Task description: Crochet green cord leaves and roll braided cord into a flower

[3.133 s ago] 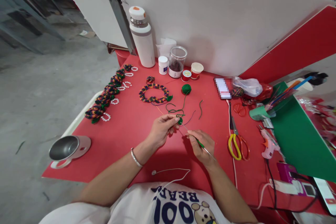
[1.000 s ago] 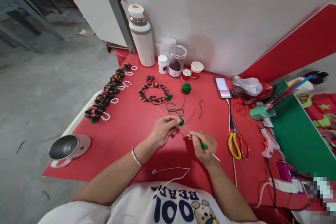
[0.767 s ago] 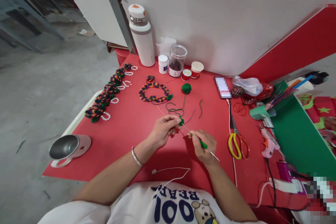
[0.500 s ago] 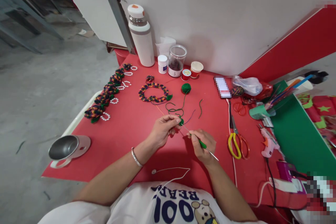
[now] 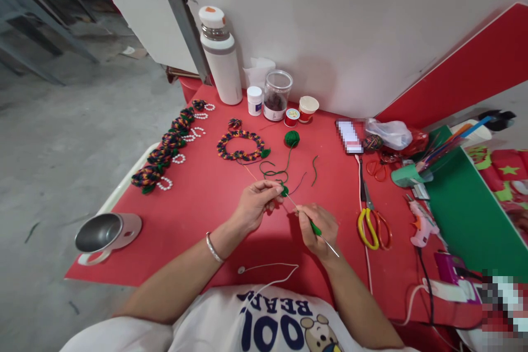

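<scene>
Between the thumb and fingers of my left hand [image 5: 260,201] is a small green crochet piece [image 5: 284,191]. My right hand [image 5: 317,226] grips a crochet hook [image 5: 315,227] by its green handle, and the thin metal shaft points up-left to the piece. Whether the tip is inside a stitch is too small to tell. Green yarn [image 5: 280,173] curls on the table from the piece back to a green yarn ball [image 5: 292,138]. A braided multicoloured ring [image 5: 240,146] with a green leaf-like end lies beyond my left hand.
Multicoloured knitted bundles with white bead loops [image 5: 159,157] line the left side. A steel-lined mug [image 5: 109,234] stands at the front left, a white bottle [image 5: 223,63] at the back. Scissors [image 5: 369,225], a phone [image 5: 350,136] and a glue gun [image 5: 421,223] lie on the right.
The crochet hook has tilted slightly, its rear end dipping down and left with my right hand. My left hand keeps its hold on the green piece.
</scene>
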A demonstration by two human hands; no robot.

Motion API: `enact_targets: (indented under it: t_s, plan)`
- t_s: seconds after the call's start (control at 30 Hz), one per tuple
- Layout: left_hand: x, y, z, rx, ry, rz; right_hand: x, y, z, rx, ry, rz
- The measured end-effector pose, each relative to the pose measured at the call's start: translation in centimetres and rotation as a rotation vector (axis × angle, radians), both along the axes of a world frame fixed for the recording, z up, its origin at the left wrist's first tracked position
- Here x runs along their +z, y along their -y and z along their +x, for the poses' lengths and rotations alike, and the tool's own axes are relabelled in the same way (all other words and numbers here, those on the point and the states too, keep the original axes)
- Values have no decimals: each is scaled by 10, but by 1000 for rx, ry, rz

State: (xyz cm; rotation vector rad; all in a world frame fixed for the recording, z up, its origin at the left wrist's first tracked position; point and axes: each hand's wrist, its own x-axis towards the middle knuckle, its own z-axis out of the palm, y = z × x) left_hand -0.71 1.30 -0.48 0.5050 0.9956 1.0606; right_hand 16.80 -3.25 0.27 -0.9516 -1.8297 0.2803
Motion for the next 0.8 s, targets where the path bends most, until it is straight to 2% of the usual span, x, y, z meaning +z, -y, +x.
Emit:
enact_targets:
  t_s: [0.27, 0.6, 0.8]
  plan:
    - [4, 1, 1, -19, 34, -43, 1, 0, -3, 11, 25, 62]
    - [5, 1, -1, -7, 175, -108, -5, -1, -1, 53, 78, 130]
    - [6, 2, -1, -6, 143, -75, -5, -1, 1, 38, 71, 133]
